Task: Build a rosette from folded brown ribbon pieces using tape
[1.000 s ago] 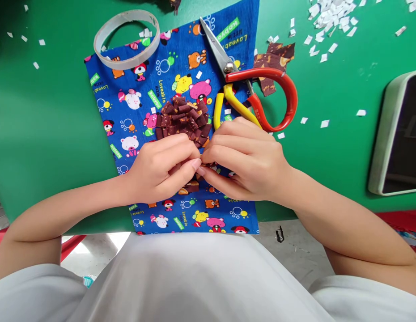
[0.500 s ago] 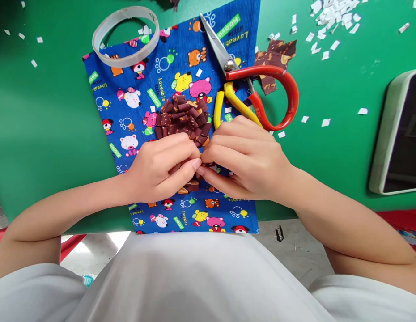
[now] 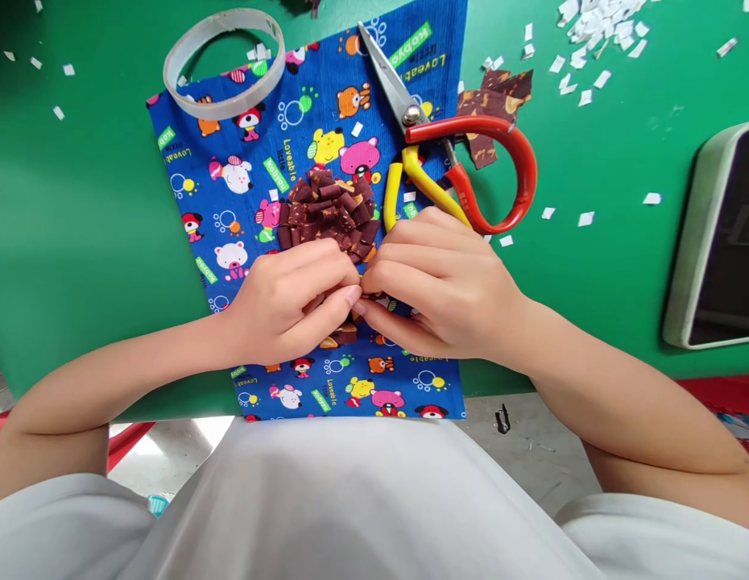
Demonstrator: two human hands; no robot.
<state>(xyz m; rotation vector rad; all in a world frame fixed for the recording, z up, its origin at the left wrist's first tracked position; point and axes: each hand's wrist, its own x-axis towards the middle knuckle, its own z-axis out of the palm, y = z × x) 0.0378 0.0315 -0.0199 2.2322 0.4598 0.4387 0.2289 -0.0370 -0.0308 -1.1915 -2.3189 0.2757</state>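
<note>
My left hand point(image 3: 295, 304) and my right hand point(image 3: 438, 286) meet fingertip to fingertip over a blue cartoon-print cloth point(image 3: 229, 217). Both are closed in a pinch. What sits between the fingertips is tiny and almost wholly hidden by them. Just beyond the fingers lies a heap of small folded dark-brown patterned pieces point(image 3: 332, 211). A few more brown pieces point(image 3: 345, 334) show under my left hand. Close to the right knuckles rest pliers with yellow handles point(image 3: 394, 193), partly covered by that hand, and scissors with red handles point(image 3: 523, 173).
A pale tape-like ring point(image 3: 223, 109) lies on the cloth's far left corner. Flat brown patterned scraps point(image 3: 492, 109) are right of the scissors. Small white bits point(image 3: 610, 28) are strewn over the green table point(image 3: 592, 298). A white-framed dark-screened device point(image 3: 722, 250) stands at right.
The whole view has shifted very slightly. Both hands keep the same pinch in the same place.
</note>
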